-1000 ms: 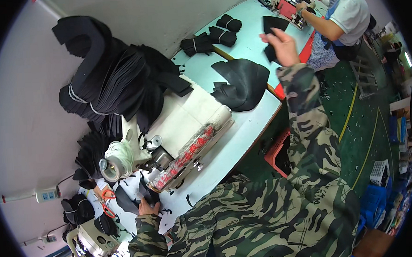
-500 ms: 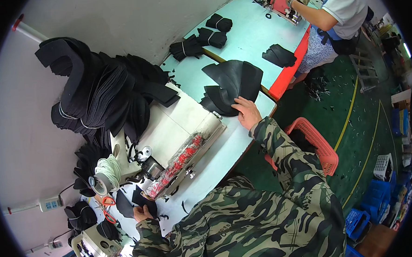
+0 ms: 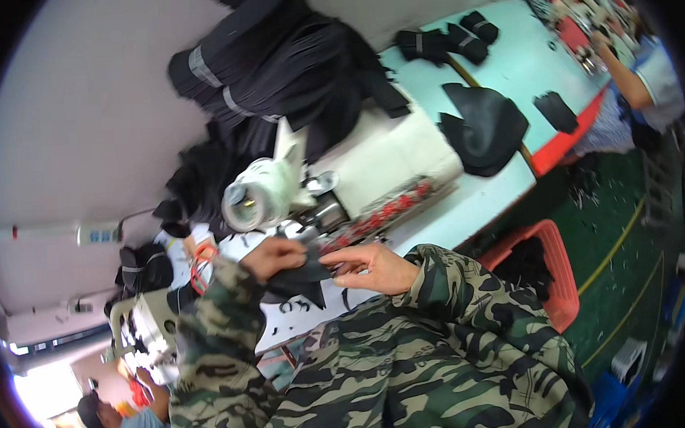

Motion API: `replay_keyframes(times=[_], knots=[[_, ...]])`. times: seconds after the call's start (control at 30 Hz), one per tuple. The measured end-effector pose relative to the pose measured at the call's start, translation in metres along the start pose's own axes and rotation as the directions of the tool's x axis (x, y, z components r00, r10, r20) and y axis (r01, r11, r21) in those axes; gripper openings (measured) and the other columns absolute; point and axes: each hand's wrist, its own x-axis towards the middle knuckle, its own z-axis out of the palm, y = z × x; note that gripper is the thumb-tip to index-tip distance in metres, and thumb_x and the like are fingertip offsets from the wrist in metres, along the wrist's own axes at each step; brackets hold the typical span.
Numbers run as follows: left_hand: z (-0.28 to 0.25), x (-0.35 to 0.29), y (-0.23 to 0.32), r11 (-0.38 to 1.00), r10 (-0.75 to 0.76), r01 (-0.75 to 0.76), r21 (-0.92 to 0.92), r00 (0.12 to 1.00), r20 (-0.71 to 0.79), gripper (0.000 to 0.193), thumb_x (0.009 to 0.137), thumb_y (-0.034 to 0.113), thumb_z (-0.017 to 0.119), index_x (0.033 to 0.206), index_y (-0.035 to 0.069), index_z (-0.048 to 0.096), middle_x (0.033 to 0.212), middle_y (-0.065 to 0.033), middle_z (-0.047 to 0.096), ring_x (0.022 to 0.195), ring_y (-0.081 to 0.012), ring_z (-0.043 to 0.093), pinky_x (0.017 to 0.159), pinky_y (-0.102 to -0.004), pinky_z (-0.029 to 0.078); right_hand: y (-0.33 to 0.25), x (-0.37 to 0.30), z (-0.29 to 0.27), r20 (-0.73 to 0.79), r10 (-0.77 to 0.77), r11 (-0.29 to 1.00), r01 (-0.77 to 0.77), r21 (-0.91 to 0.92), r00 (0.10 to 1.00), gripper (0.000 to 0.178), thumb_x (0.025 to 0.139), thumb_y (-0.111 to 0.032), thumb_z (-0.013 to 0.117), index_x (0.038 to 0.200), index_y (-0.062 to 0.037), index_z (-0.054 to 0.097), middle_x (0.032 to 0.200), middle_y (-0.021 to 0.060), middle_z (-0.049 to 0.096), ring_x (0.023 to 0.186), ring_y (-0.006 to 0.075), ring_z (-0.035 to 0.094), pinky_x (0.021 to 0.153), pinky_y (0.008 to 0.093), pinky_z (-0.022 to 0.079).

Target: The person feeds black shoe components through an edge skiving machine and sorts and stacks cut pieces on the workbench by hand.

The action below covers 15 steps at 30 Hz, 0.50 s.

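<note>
My left hand (image 3: 275, 256), bare below a green-and-tan camouflage sleeve (image 3: 224, 329), is closed on a flat, flexible black piece of sheet material (image 3: 299, 278). My right hand (image 3: 375, 268) meets the piece's right edge, forefinger and thumb reaching toward the left; I cannot tell whether they grip it. The two hands lie close together but apart, with the piece between them, over the white tabletop (image 3: 490, 218) and beside the left end of a cream-coloured sewing machine (image 3: 397, 145). Along the machine's near side I see a clear tray of red items (image 3: 389, 210); a spool of white cord (image 3: 260, 189) stands at its left. A large banded stack of black pieces (image 3: 297, 84) rises behind, and a fanned black pile (image 3: 497, 124) lies to the right. Orange-handled scissors (image 3: 200, 262) rest left of my left hand.
</note>
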Motion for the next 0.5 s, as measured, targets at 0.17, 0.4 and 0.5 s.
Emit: replay_keyframes(times=[0.17,0.4,0.5], knots=[[-0.022,0.013,-0.009,0.993,-0.109,0.117,-0.025,0.970,0.219,0.018,0.088,0.017,0.055,0.089,0.000,0.060,0.078,0.0044,0.057,0.072,-0.0023,0.048,0.066,-0.0202,0.039,0.028,0.024,0.022,-0.180,0.127,0.989,-0.137,-0.047,0.976,0.018,0.082,-0.005,0.057,0.097,0.0028,0.063,0.079,0.0077,0.064,0.069,0.0122,0.062,0.062,0.0249,0.049],[-0.028,0.007,0.054,0.845,-0.041,0.052,0.533,0.999,-0.032,0.020,0.080,0.020,0.061,0.089,0.002,0.062,0.079,-0.0039,0.061,0.077,-0.0149,0.055,0.077,-0.0305,0.043,0.037,0.025,0.028,-0.158,0.149,0.986,-0.136,0.092,0.976,0.017,0.083,-0.005,0.056,0.096,0.0039,0.062,0.077,0.0074,0.064,0.068,0.0116,0.062,0.061,0.0250,0.049],[-0.043,-0.011,0.048,0.908,0.052,-0.039,0.417,0.998,-0.021,0.019,0.078,0.018,0.062,0.087,0.002,0.062,0.080,-0.0049,0.061,0.078,-0.0163,0.055,0.077,-0.0314,0.043,0.027,0.014,0.014,-0.110,0.185,0.982,-0.182,0.041,0.976,0.021,0.085,-0.006,0.056,0.103,0.0044,0.060,0.083,0.0079,0.065,0.070,0.0104,0.060,0.065,0.0227,0.049]])
